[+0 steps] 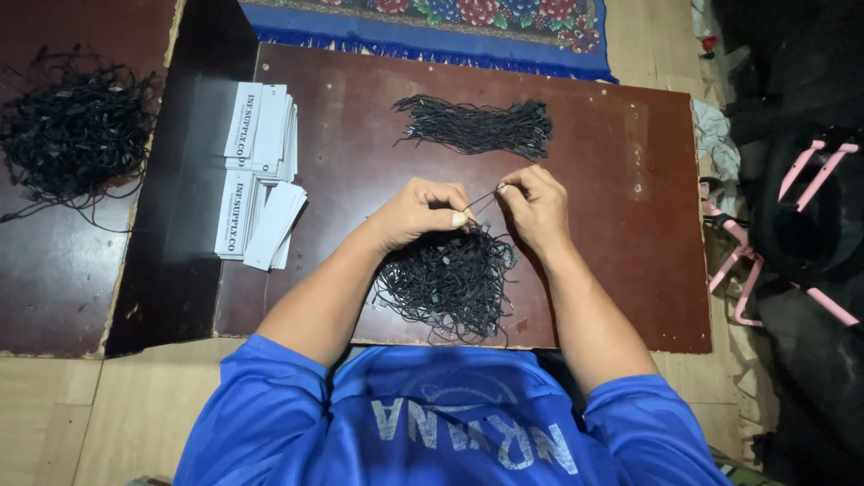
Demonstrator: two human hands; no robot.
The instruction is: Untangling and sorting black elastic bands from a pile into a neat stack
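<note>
My left hand (419, 211) and my right hand (535, 207) meet over a dark brown board (621, 270). Together they pinch one thin black string (483, 199) stretched between their fingertips. Just below the hands lies a tangled heap of black strings (447, 281), which my left wrist partly covers. Farther up the board a tidy bundle of black strings (477, 126) lies lengthwise.
Two stacks of white paper tags (259, 171) rest at the board's left edge. A big tangle of black strings (74, 130) sits on a second board at far left. Patterned blue rug (432, 27) at the top, pink frame and dark bags (801, 216) at right.
</note>
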